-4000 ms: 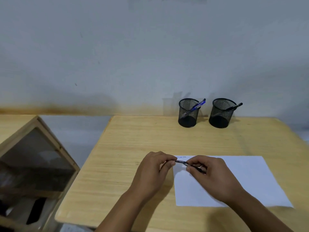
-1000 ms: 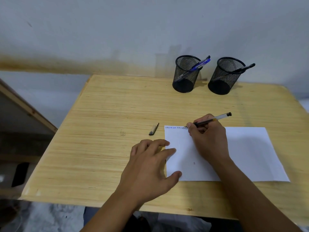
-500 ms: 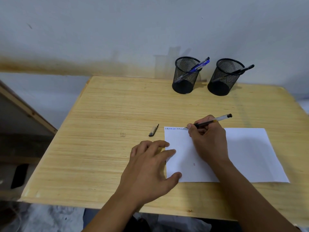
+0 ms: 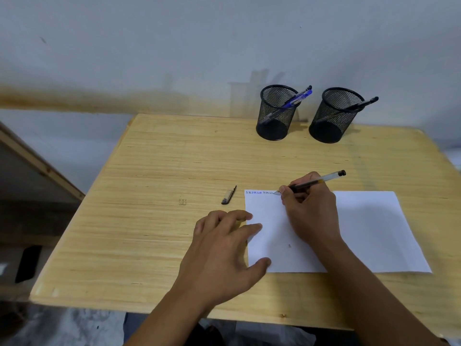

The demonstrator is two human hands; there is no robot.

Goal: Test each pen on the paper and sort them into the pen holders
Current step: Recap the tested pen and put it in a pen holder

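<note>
Right hand pinches a pen, fingers curled round the barrel, tip down on the paper at its far-left corner, at the end of a short row of blue scribbles along the far edge. Pen barrel is clear with a dark end, tilted back toward the right.

Left hand lies flat, fingers straight and spread, holding nothing; fingertips and thumb overlap the paper's left edge, palm on the desk.

Paper sits on the near-right part of the desk. Cap lies on the desk just left of the paper's far-left corner, apart from both hands.

Two black mesh holders at the far edge, right of centre, side by side, not touching. Left holder has blue pens leaning right over the rim. Right holder has one black pen, also leaning right.

Small dark mark on the desk left of the cap.
</note>
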